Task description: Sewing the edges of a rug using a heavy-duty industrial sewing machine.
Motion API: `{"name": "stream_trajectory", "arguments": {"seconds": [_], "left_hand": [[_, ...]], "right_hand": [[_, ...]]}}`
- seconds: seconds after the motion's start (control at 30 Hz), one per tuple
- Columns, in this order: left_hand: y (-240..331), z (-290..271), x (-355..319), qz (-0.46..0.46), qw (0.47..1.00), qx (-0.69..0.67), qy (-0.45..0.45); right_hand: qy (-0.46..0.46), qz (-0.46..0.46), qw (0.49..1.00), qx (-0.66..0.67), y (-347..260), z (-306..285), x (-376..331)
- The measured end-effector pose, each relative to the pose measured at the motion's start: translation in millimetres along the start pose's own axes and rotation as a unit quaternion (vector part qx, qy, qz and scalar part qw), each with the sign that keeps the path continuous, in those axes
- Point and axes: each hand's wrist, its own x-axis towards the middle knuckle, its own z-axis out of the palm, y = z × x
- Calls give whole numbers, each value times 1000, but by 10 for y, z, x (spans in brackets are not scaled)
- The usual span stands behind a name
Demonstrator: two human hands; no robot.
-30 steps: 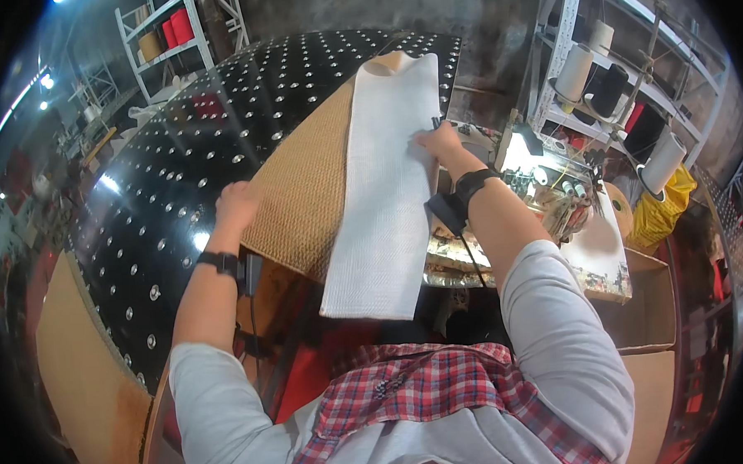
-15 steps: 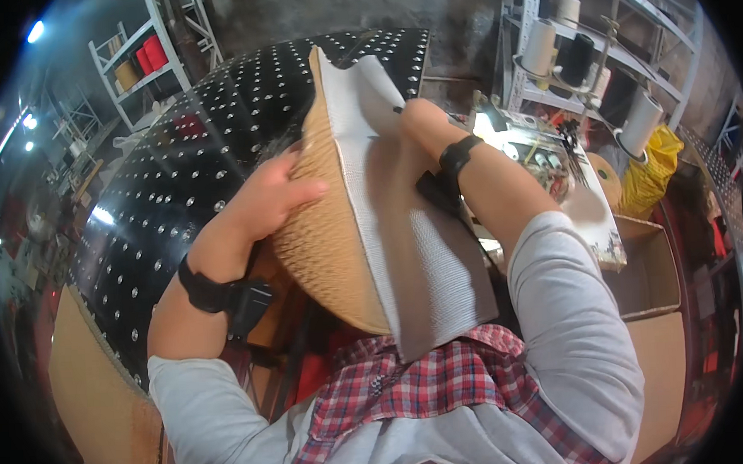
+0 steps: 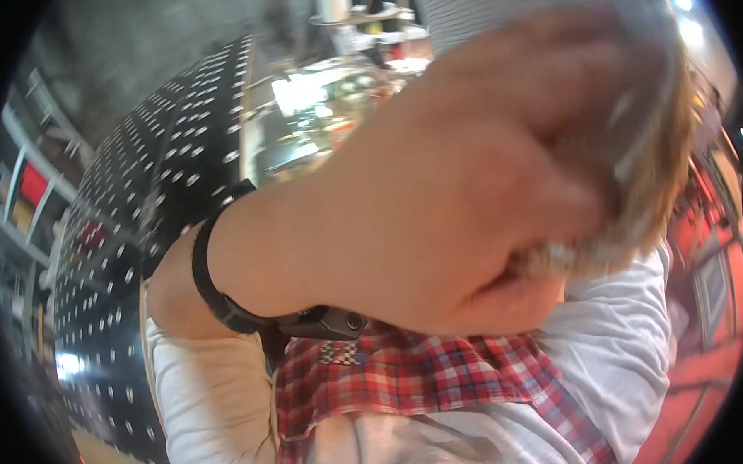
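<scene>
My left hand (image 3: 477, 186) grips the bunched pale fabric (image 3: 527, 5) at right; it looks light, soft, best held by its edges. My right hand is hidden.

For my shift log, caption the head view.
Left hand, in blurred close-up, grips pale ribbed fabric; black studded table beyond.

The view holds one left hand (image 3: 485, 177), one bare left forearm (image 3: 170, 282), two pale sleeves (image 3: 213, 396), one black wrist strap (image 3: 203, 268), one checked apron (image 3: 419, 379), one ribbed whitish cloth (image 3: 519, 0) and one black, white-dotted table (image 3: 184, 161).
</scene>
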Motion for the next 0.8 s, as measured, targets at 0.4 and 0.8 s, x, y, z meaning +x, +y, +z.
{"name": "stream_trajectory", "arguments": {"seconds": [0.4, 0.8], "left_hand": [[-898, 2448, -626, -390, 858, -324, -82], [-1168, 3149, -1958, -495, 752, -188, -392]], "right_hand": [[133, 408, 815, -388, 2331, -2500, -3765], [-36, 674, 600, -429, 1426, -2252, -5895]]}}
